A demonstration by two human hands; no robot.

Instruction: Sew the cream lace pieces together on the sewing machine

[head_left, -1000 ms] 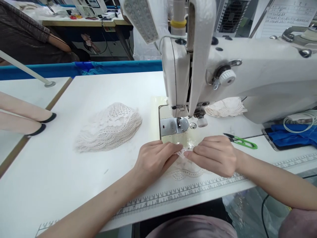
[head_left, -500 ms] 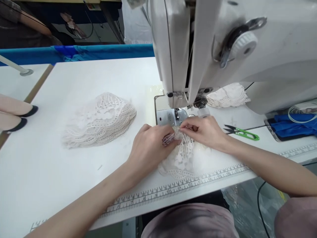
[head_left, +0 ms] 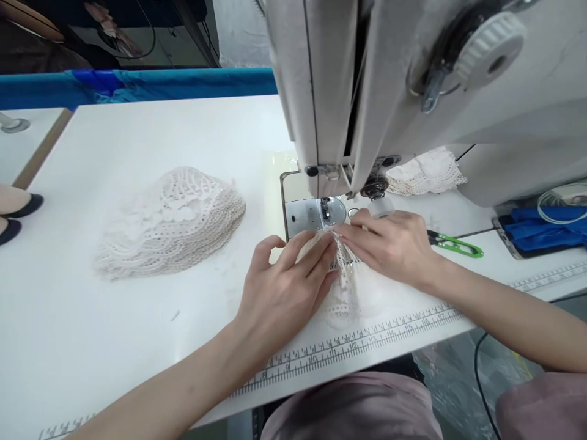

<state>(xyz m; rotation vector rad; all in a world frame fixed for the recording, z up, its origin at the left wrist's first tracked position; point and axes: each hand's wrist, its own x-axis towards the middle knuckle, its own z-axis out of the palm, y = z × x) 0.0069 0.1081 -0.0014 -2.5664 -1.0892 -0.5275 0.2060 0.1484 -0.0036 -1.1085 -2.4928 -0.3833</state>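
Note:
A gathered piece of white lace (head_left: pixel 343 293) lies just in front of the sewing machine's presser foot (head_left: pixel 325 211), its lower end hanging toward the ruler strip. My left hand (head_left: pixel 287 284) presses its fingertips together on the upper edge of the lace, with the index finger and thumb partly hidden. From the other side, my right hand (head_left: pixel 392 247) pinches the same edge close to the metal needle plate (head_left: pixel 302 215). Both sets of fingertips nearly meet there and cover part of the lace.
Left of the machine (head_left: pixel 316 91) lies a stack of lace pieces (head_left: pixel 174 226). More folded lace (head_left: pixel 426 172) sits under the arm. Green thread snips (head_left: pixel 458 245), a phone (head_left: pixel 507 238) with blue cloth (head_left: pixel 543 226), and a printed ruler (head_left: pixel 348 348) are nearby. Black-tipped fingers (head_left: pixel 18 208) show at far left.
The lace has been bunched narrower and its edge brought closer to the presser foot. My left hand has turned flatter, fingers now pointing toward the needle. My right hand covers the snips' tips. The view shifted slightly.

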